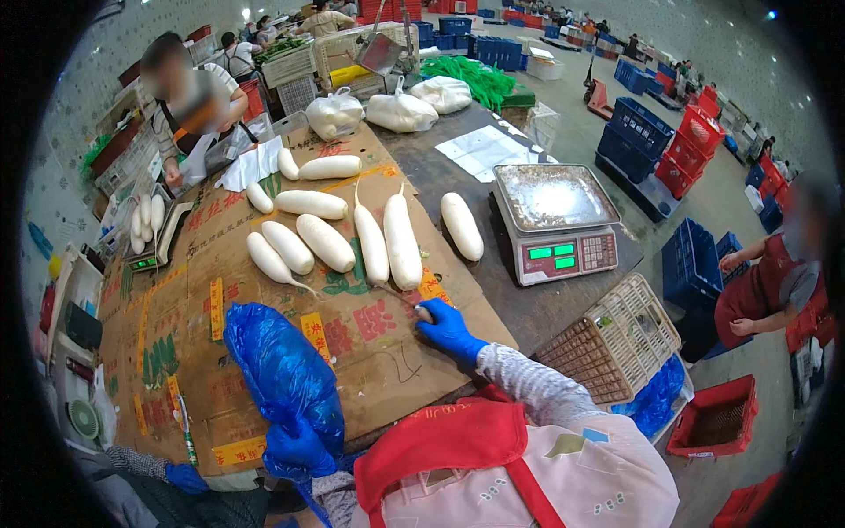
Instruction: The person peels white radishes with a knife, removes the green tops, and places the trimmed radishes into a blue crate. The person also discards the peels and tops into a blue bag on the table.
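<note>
My right hand [451, 331], in a blue glove, is closed round the handle of a small knife [400, 301]. Its thin blade points up and left, close to the root end of a white radish [403, 242]. At the table's near edge my gloved left hand [299, 449] grips the gathered end of a full blue plastic bag [286, 374]; its contents are hidden. Several more white radishes [326, 244] lie on the printed cardboard [264, 326] beyond the bag. One separate radish [462, 227] rests on the dark tabletop to the right.
A digital scale [556, 220] stands on the right, with a beige plastic basket [607, 343] nearer me. White bags [400, 110] line the far side. A co-worker [194, 106] stands far left by another scale; another person's gloved hand [187, 478] is at lower left.
</note>
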Motion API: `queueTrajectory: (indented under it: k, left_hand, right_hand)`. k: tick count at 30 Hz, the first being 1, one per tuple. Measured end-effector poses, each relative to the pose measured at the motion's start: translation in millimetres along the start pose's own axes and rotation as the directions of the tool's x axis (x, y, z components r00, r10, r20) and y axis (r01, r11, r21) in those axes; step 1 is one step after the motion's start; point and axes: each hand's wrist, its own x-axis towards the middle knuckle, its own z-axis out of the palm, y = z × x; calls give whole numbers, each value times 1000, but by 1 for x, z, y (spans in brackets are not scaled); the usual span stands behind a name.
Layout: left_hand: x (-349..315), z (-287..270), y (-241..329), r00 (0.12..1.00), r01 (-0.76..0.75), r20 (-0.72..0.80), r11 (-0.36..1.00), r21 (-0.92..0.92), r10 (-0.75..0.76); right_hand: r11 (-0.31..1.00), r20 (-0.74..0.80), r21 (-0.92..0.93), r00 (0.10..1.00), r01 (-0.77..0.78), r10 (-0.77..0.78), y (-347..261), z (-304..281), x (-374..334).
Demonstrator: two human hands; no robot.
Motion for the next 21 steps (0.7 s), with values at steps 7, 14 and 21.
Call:
queueTrajectory:
  k: [7, 14, 21]
  left_hand:
    - [-9, 4, -14, 1000, -21, -18, 999, -25, 21]
    - [-9, 4, -16, 1000, 7, 16, 1000, -20, -7]
    - [-12, 2, -36, 970, 206, 148, 976, -70, -194]
  right_hand:
    - [958, -236, -271, 971, -90, 24, 12, -77, -46]
    - [733, -319, -666, 941, -139, -112, 36, -102, -48]
    - [833, -318, -551, 934, -43, -163, 21, -106, -46]
